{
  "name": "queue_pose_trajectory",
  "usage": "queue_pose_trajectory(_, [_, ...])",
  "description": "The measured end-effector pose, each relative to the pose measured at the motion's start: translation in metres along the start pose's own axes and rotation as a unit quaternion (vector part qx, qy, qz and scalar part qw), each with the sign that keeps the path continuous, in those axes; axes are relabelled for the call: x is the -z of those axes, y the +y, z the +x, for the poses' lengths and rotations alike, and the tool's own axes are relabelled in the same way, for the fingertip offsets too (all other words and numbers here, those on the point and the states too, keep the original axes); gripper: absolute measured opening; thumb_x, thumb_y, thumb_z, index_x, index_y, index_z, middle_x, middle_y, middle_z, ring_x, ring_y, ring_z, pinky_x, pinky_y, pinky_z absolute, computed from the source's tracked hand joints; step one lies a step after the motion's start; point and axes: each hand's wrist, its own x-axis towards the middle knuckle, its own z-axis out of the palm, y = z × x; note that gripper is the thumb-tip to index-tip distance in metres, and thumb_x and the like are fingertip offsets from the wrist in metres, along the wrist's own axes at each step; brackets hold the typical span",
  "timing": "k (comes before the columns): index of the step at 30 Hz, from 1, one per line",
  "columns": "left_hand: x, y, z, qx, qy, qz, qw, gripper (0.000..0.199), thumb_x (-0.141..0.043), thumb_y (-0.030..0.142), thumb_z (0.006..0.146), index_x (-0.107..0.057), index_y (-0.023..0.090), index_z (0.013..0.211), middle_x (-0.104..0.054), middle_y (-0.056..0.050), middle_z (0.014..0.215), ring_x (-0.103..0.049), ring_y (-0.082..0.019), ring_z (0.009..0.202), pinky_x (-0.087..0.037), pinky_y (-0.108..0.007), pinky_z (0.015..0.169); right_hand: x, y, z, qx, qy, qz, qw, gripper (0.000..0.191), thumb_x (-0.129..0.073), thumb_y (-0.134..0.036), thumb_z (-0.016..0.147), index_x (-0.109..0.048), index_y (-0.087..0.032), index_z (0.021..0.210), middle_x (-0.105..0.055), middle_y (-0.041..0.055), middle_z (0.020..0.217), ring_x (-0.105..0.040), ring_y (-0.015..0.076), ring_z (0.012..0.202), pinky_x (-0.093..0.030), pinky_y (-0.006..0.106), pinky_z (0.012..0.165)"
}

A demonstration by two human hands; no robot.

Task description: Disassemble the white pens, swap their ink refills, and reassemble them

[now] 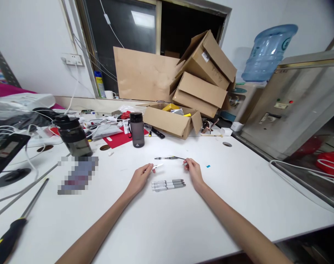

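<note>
My left hand (141, 178) pinches a slim white pen barrel (158, 166) that points to the right. My right hand (193, 173) is closed at the fingertips around a small grey piece (184, 164), mostly hidden by the fingers. Just beyond both hands, a thin dark pen (167, 158) lies crosswise on the white table, its right end close to my right fingers. Several white pens with grey ends (168, 184) lie side by side between my forearms, nearer to me.
A dark water bottle (137, 132) stands behind the hands, another bottle (73, 137) at left. An open cardboard box (167, 121) sits at the back. A screwdriver (14, 231) lies front left, a blue scrap (208, 166) at right. Cables and clutter line the back left.
</note>
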Motion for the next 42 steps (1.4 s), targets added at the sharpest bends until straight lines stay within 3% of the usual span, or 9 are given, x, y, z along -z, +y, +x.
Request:
queue_pose_trajectory(4, [0.0,0.001,0.001,0.001,0.003,0.006,1.0,0.054,-0.038,0.061,0.099,-0.067,0.019,0.08,-0.039,0.004,0.065,-0.038,-0.016,0.064,-0.028,-0.027,0.062,-0.007,0.002,-0.003,0.013,0.029,-0.006,0.999,0.043,-0.057,-0.06,0.087,-0.062,-0.02,0.071,-0.056,0.0006,0.066,-0.047,0.0146,0.057,-0.035,0.028,0.056])
queue_pose_trajectory(10, [0.001,0.0,0.0,0.005,-0.005,0.01,1.0,0.053,-0.037,0.06,0.1,-0.065,0.019,0.081,-0.04,0.004,0.066,-0.039,-0.017,0.065,-0.028,-0.027,0.063,-0.008,-0.002,-0.006,0.04,-0.024,-0.034,0.998,0.049,-0.057,-0.064,0.087,-0.062,-0.02,0.065,-0.056,0.0005,0.063,-0.047,0.0145,0.056,-0.037,0.028,0.057])
queue_pose_trajectory(15, [0.001,0.0,0.0,-0.007,-0.01,0.013,1.0,0.054,-0.037,0.06,0.1,-0.065,0.02,0.079,-0.043,0.004,0.066,-0.039,-0.017,0.065,-0.029,-0.026,0.064,-0.01,-0.01,-0.009,0.023,-0.075,-0.026,0.997,0.046,-0.061,-0.064,0.085,-0.064,-0.021,0.069,-0.057,0.0001,0.064,-0.046,0.0143,0.056,-0.037,0.028,0.056])
queue_pose_trajectory(26, [0.001,-0.002,0.0,0.005,-0.011,0.011,1.0,0.054,-0.037,0.061,0.099,-0.067,0.019,0.081,-0.036,0.004,0.064,-0.038,-0.017,0.065,-0.028,-0.026,0.064,-0.004,-0.014,-0.01,0.038,-0.108,-0.012,0.993,0.039,-0.065,-0.058,0.087,-0.069,-0.021,0.08,-0.063,0.0017,0.076,-0.051,0.0151,0.063,-0.04,0.028,0.06])
queue_pose_trajectory(36, [0.003,-0.001,-0.001,0.03,-0.021,-0.016,0.999,0.054,-0.039,0.063,0.098,-0.067,0.019,0.083,-0.037,0.004,0.064,-0.039,-0.016,0.063,-0.03,-0.026,0.061,-0.002,-0.016,-0.012,0.091,-0.092,-0.079,0.988,0.036,-0.063,-0.056,0.088,-0.071,-0.022,0.098,-0.065,0.003,0.081,-0.055,0.0187,0.068,-0.043,0.03,0.065])
queue_pose_trajectory(42, [0.006,0.0,-0.002,0.029,-0.01,-0.009,1.0,0.057,-0.036,0.063,0.098,-0.068,0.019,0.083,-0.04,0.003,0.064,-0.041,-0.018,0.063,-0.031,-0.027,0.062,-0.006,-0.013,-0.012,0.053,-0.078,-0.061,0.994,0.039,-0.063,-0.06,0.085,-0.069,-0.022,0.085,-0.063,0.0026,0.072,-0.051,0.0174,0.062,-0.04,0.029,0.057])
